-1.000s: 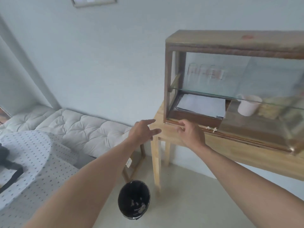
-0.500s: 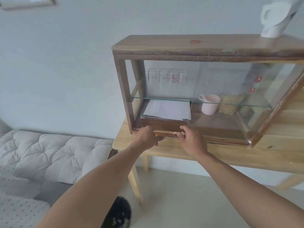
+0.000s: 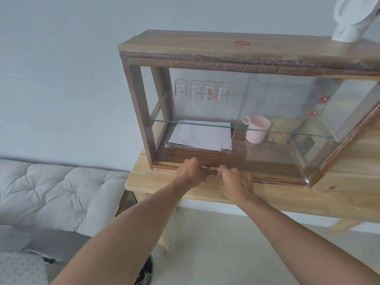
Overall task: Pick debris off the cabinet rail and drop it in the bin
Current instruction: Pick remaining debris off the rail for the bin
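My left hand (image 3: 190,173) and my right hand (image 3: 236,183) are both at the bottom rail (image 3: 273,179) of the cabinet (image 3: 205,50), in the middle of the frame, close to each other. The left hand is curled with its fingers on the rail; if it pinches something, I cannot tell. The right hand has its fingertips bent onto the rail, and something small and pale shows at them; I cannot tell if it is gripped. The cabinet stands on the wooden bench (image 3: 287,200). Inside are white papers (image 3: 200,135), a pink cup (image 3: 258,129) and glass beakers (image 3: 202,92). The black bin (image 3: 146,273) is at the bottom edge, on the floor.
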Demonstrator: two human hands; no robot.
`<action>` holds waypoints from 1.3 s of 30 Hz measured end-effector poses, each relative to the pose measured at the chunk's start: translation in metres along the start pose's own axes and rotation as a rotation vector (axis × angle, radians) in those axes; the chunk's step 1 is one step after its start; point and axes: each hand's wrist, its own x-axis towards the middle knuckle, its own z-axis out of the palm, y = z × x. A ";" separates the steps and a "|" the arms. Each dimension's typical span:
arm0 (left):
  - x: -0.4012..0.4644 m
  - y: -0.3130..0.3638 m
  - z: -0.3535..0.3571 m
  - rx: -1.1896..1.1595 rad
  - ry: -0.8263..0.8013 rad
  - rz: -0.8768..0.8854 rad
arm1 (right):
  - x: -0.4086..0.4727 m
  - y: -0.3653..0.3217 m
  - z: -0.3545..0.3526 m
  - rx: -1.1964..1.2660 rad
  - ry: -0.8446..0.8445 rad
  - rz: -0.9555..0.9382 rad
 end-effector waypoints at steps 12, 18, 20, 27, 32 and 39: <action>0.000 -0.006 0.003 -0.103 0.070 0.034 | -0.001 0.003 0.003 0.105 0.125 -0.011; -0.013 -0.036 -0.012 -0.128 0.133 -0.001 | -0.013 -0.005 0.008 0.261 0.152 0.055; -0.021 -0.048 -0.018 -0.130 0.151 -0.011 | -0.018 -0.015 0.010 0.293 0.134 0.047; -0.067 -0.101 -0.048 -0.131 0.219 -0.116 | -0.023 -0.073 0.012 0.354 0.080 -0.039; -0.111 -0.152 -0.070 -0.156 0.264 -0.207 | -0.033 -0.130 0.018 0.369 0.037 -0.155; -0.177 -0.223 -0.085 -0.174 0.357 -0.407 | -0.056 -0.210 0.041 0.395 -0.044 -0.355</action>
